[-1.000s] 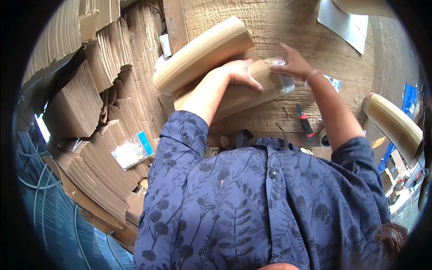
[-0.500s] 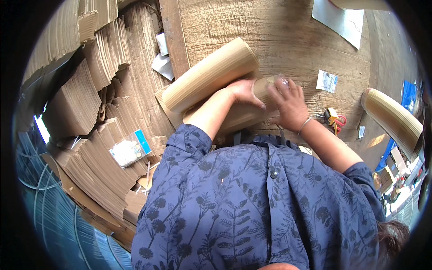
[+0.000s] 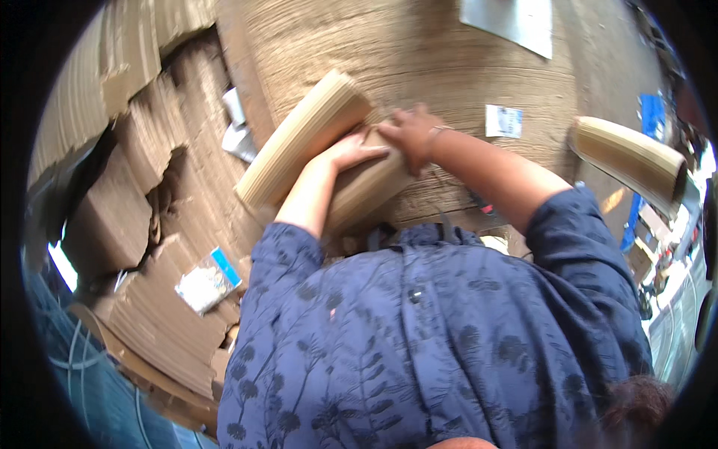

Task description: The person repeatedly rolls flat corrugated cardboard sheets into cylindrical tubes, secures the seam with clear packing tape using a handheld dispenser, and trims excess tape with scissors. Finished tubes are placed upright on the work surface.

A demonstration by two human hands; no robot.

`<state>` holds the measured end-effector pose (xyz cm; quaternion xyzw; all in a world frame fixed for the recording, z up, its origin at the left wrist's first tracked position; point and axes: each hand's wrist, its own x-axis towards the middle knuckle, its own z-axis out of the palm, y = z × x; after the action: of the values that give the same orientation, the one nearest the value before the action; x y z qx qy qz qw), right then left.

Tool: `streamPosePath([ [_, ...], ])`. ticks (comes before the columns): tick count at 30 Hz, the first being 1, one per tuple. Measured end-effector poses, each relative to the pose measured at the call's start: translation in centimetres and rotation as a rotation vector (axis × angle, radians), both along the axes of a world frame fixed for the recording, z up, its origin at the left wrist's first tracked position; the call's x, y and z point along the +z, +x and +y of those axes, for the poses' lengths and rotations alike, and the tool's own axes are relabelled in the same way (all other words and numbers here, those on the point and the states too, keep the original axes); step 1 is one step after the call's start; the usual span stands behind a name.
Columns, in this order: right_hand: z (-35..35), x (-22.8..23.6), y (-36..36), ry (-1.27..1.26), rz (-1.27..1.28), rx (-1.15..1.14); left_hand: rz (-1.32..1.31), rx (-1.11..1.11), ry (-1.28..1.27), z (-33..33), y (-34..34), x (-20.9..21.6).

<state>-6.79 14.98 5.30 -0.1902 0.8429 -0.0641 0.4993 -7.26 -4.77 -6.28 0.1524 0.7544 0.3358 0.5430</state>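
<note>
A tan, finely ribbed mat (image 3: pixel 299 138) lies slanted on the wooden tabletop, its far-left part curved up as a thick roll. A second, lower roll (image 3: pixel 370 183) runs beside it, nearer my body; whether the two are one piece I cannot tell. My left hand (image 3: pixel 357 151) reaches between them, with its thumb over the lower roll and its fingers partly hidden. At that roll's far right end, my right hand (image 3: pixel 413 137) has its fingers bent over the edge, slightly smeared by motion. The hands are close together.
Another ribbed tan roll (image 3: pixel 628 161) lies at the right. A small printed packet (image 3: pixel 503 121) and a pale sheet (image 3: pixel 512 26) are on the tabletop (image 3: pixel 419 60). Stacked brown cardboard (image 3: pixel 142 314) fills the left side, with a clear bag with a blue header (image 3: pixel 207 283) on it.
My right hand has moved left, closer to my left hand, and its forearm now covers most of the yellow-and-black tool. The whole view has shifted somewhat.
</note>
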Motion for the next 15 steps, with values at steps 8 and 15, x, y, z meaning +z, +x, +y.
streamPosePath([
  [8, -0.3, -1.3, -1.4, 0.035, -0.034, 0.074, 0.345, -0.106, -0.187, 2.9, 2.6, 6.5],
  [15, 0.6, -1.1, 4.3, -0.02, -0.063, -0.055, 0.495, -0.179, -0.223, 3.2, 7.2, 8.5],
])
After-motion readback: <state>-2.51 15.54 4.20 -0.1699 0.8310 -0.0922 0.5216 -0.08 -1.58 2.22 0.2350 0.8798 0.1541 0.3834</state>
